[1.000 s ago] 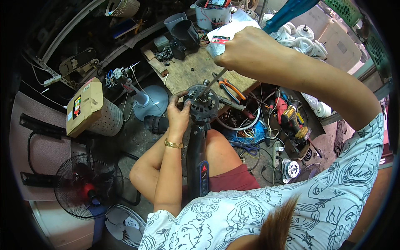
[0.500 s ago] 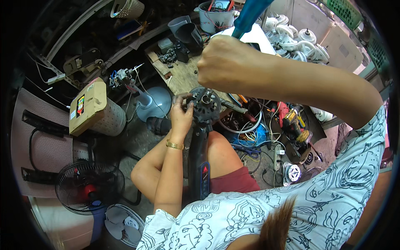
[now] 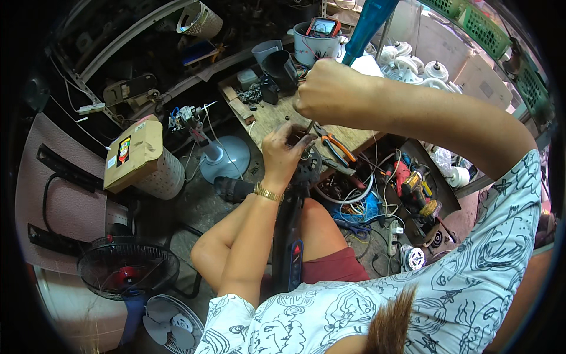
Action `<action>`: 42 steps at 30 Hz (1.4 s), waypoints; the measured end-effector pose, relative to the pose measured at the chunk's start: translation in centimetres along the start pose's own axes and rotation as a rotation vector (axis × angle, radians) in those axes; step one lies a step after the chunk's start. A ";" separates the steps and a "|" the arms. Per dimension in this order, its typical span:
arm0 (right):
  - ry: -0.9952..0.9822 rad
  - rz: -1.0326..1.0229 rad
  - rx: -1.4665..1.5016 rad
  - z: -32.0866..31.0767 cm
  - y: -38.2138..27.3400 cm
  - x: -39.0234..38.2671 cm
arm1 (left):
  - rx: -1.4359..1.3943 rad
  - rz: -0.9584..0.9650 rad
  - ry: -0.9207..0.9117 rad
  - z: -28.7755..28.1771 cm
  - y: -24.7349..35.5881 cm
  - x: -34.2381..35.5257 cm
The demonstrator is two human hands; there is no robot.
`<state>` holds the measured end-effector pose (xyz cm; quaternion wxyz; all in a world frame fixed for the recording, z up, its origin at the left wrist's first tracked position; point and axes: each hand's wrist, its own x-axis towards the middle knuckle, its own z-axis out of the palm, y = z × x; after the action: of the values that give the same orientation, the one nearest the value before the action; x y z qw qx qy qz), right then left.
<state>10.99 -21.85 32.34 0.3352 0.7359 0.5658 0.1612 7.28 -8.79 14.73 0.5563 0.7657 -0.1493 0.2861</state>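
"Up and over comes the left hand [image 3: 282, 150], off the side of the fan motor [image 3: 307, 172] and onto its top! Right hand [image 3: 323, 89]?"

"High above the motor, wrapped firmly round the blue-handled screwdriver [image 3: 367, 34], its shaft slanting down toward the left fingers."

"And those fingers, are they pinching something?"

"Curled close beside the shaft, thumb toward fingertips, but I cannot tell whether anything is caught between them."

"Place the motor for us!"

"It sits at the head of the black column [image 3: 287, 236], which runs from it back toward the person. Beyond the motor lies the wooden table [image 3: 274, 120]; beyond it and to its right, the orange-handled pliers [image 3: 336, 147]."

"How would it handle?"

"Heavy and rigid, I'd judge, perhaps greasy. Hold it by the outer rim, clear of the centre. That screwdriver looks light and stiff; the handle is the place to grip, though smooth plastic could slip."

"What are we missing?"

"Plenty! The screwdriver's tip is lost around the left fingers, its handle runs off the top edge, and the left hand covers much of the motor's face."
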 end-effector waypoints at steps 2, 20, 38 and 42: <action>0.085 0.018 -0.022 -0.2 0.3 -0.1 | 0.117 0.099 -0.045 -0.6 -0.7 0.2; 0.197 -0.020 -0.160 -1.5 0.7 -1.0 | -0.488 -0.243 -0.397 -1.6 -2.6 1.7; 0.654 0.002 -0.122 -5.0 2.3 -1.7 | -0.587 -0.162 -0.177 0.6 -4.0 0.1; 0.081 0.261 -0.074 -11.2 5.2 -5.6 | -0.599 -0.166 -0.231 1.3 -4.0 0.2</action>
<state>6.10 -24.37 44.72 0.3153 0.7832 0.4721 0.2535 9.96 -8.63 11.45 0.7574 0.6052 -0.2260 0.0945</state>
